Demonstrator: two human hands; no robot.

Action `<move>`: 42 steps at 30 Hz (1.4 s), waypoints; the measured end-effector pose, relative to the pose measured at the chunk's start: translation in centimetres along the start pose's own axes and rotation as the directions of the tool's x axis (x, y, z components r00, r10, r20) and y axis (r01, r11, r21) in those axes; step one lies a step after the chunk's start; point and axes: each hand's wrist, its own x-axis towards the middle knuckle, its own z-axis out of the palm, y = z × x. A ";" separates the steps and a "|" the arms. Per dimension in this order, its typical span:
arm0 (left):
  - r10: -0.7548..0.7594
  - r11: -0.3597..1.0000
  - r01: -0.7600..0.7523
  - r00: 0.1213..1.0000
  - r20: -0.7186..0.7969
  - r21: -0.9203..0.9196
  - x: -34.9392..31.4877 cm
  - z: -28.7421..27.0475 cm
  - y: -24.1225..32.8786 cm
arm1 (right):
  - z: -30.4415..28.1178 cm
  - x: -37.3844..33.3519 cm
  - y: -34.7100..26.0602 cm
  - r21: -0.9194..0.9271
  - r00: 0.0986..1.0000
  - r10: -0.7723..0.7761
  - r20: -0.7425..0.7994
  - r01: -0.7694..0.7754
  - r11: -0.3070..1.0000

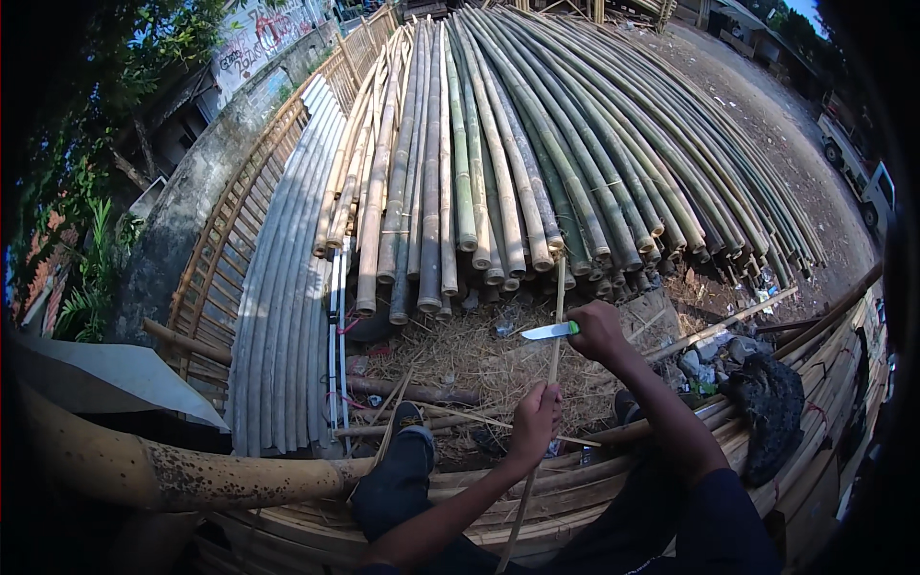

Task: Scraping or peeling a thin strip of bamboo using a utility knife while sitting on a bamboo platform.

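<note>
My left hand (534, 424) is closed around a thin bamboo strip (555, 366), which stands upright between my legs. The strip's upper end reaches the cut ends of the bamboo poles (464, 163); its lower part runs down past my left forearm. In my right hand (600, 332), above and to the right of the left one, is a knife (549, 332) with a bright green handle. Its pale blade points left and lies across the strip; whether it touches the strip I cannot tell.
Straw and shavings (460, 356) cover the ground ahead. Corrugated sheets (283, 278) lie at left beside a bamboo fence (235, 230). A thick spotted bamboo pole (220, 471) crosses the lower left. Split bamboo (815, 407) and a dark crumpled thing (770, 412) lie at right.
</note>
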 end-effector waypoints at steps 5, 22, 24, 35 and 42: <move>-0.152 0.978 0.168 0.980 0.132 -0.124 -1.7 1.3 -1.1 | 2.0 1.8 6.4 0.021 0.860 0.409 -0.307 -0.423 0.906; -0.083 0.970 0.115 0.985 0.154 -0.216 1.4 -0.4 -0.3 | 0.6 -0.8 0.3 0.247 0.978 -0.170 0.119 0.137 0.959; -0.062 0.977 0.082 0.992 0.107 -0.197 0.6 0.2 -1.0 | 0.6 -0.1 1.5 0.087 0.994 -0.093 0.061 0.087 0.992; -0.190 0.895 0.287 0.938 0.290 -0.342 1.0 -0.6 -0.5 | -3.2 -0.5 6.3 0.247 0.931 0.317 0.179 -0.354 0.902; -0.066 0.984 0.082 0.993 0.099 -0.160 1.0 0.1 0.7 | -0.9 -1.4 -0.9 0.112 0.963 -0.174 0.206 0.154 0.982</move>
